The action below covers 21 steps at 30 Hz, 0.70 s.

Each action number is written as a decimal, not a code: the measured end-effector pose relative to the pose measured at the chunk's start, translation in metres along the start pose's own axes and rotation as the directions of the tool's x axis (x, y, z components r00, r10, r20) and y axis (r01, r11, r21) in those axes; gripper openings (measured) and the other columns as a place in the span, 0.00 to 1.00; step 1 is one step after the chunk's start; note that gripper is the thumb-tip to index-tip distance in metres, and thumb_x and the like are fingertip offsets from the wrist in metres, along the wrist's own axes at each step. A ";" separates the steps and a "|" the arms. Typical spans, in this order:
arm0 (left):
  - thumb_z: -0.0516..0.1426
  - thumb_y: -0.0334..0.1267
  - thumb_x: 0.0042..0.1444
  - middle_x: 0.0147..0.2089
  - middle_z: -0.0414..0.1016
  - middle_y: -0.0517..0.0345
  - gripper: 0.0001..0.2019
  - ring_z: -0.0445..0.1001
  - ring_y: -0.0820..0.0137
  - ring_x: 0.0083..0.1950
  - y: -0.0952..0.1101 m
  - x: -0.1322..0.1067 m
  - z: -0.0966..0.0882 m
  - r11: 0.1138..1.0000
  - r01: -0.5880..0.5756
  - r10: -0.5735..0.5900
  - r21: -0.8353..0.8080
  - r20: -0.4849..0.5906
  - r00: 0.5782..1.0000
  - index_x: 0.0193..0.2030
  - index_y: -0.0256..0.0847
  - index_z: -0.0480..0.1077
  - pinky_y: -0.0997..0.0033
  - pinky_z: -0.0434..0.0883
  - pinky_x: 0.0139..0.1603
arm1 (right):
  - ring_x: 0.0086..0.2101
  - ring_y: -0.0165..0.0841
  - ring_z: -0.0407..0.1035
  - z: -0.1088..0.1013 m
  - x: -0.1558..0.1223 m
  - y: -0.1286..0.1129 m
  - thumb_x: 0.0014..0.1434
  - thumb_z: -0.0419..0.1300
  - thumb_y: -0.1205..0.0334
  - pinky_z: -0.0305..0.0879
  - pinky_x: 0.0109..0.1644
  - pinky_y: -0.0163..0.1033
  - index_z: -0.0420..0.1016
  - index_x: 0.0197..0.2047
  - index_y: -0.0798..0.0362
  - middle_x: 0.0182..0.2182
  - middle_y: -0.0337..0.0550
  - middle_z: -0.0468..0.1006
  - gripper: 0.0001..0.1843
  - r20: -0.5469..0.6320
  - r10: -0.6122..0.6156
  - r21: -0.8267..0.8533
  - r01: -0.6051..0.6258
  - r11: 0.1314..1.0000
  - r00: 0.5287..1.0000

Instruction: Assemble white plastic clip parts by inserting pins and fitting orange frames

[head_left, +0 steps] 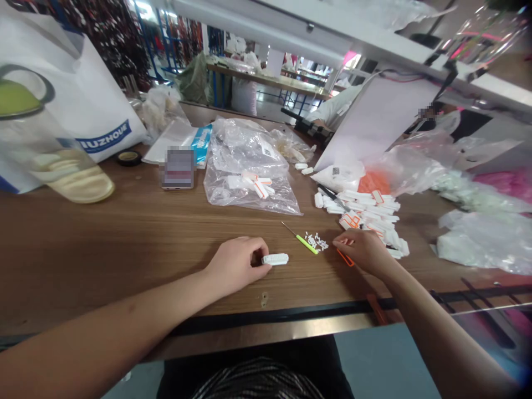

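My left hand point(239, 263) pinches one end of a small white plastic case point(276, 259) with a row of slots along its top, low over the wooden table. To the right, my right hand point(361, 249) has its fingertips pressed together; whatever may be between them is too small to make out. An orange rectangular frame point(346, 258) lies just beneath those fingers. Between my hands are a small heap of tiny white pieces point(316, 241) and a thin screwdriver with a yellow-green handle point(307, 244). Behind my right hand spreads a pile of white plastic cases point(369, 208), some with orange frames.
Clear plastic bags point(249, 155) lie mid-table with several white and orange parts on them. A phone point(178, 169), a roll of black tape point(128, 158) and a large jar point(54, 149) stand at left. More bags point(482, 244) sit at right. A shelf point(374, 33) overhangs the back.
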State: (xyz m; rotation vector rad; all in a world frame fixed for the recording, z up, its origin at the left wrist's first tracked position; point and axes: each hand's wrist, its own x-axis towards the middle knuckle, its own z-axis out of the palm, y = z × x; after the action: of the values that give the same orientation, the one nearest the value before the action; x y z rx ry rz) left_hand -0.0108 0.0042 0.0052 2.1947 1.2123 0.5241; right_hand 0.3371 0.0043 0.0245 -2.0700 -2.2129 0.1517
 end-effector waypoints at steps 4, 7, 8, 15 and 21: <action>0.61 0.42 0.51 0.28 0.69 0.63 0.07 0.68 0.70 0.31 0.001 0.000 0.000 1.000 -0.003 0.003 -0.010 -0.008 1.000 0.34 0.44 0.72 0.71 0.61 0.32 | 0.29 0.36 0.75 -0.005 0.000 -0.017 0.55 0.58 0.58 0.66 0.34 0.38 0.80 0.28 0.50 0.26 0.40 0.80 0.10 -0.024 0.003 0.020 -0.002 1.000 1.000; 0.62 0.41 0.50 0.27 0.69 0.64 0.06 0.68 0.71 0.31 0.002 -0.001 0.001 1.000 -0.009 0.008 -0.027 -0.023 1.000 0.33 0.44 0.72 0.71 0.62 0.33 | 0.29 0.34 0.73 -0.008 -0.005 -0.055 0.56 0.59 0.60 0.66 0.34 0.38 0.77 0.28 0.51 0.27 0.41 0.80 0.08 -0.092 -0.060 0.211 0.078 0.974 0.994; 0.62 0.41 0.50 0.27 0.69 0.64 0.06 0.68 0.71 0.31 0.002 -0.001 0.001 0.999 -0.007 0.006 -0.032 -0.028 1.000 0.33 0.44 0.72 0.71 0.62 0.34 | 0.31 0.34 0.73 -0.008 -0.007 -0.071 0.57 0.59 0.59 0.67 0.36 0.38 0.77 0.30 0.51 0.29 0.42 0.79 0.08 -0.102 -0.126 0.300 0.151 0.942 0.987; 0.61 0.42 0.52 0.27 0.70 0.64 0.06 0.69 0.71 0.31 0.001 -0.002 0.002 0.998 -0.034 0.032 -0.049 -0.047 0.998 0.33 0.44 0.72 0.70 0.63 0.34 | 0.39 0.34 0.69 0.013 -0.008 -0.146 0.60 0.60 0.67 0.64 0.47 0.43 0.72 0.33 0.51 0.35 0.41 0.74 0.04 -0.146 -0.470 0.513 0.473 0.716 0.870; 0.62 0.41 0.53 0.29 0.72 0.63 0.06 0.70 0.70 0.32 0.001 -0.001 0.000 0.997 -0.052 0.050 -0.064 -0.035 0.998 0.33 0.44 0.72 0.70 0.64 0.33 | 0.39 0.34 0.67 0.023 -0.006 -0.145 0.60 0.59 0.69 0.62 0.46 0.43 0.71 0.33 0.51 0.35 0.41 0.73 0.05 -0.189 -0.447 0.500 0.477 0.723 0.874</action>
State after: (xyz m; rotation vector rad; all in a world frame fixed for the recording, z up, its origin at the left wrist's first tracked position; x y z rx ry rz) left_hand -0.0109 0.0026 0.0056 2.1750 1.1431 0.6152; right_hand 0.1913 -0.0109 0.0223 -1.1774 -2.2360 0.5812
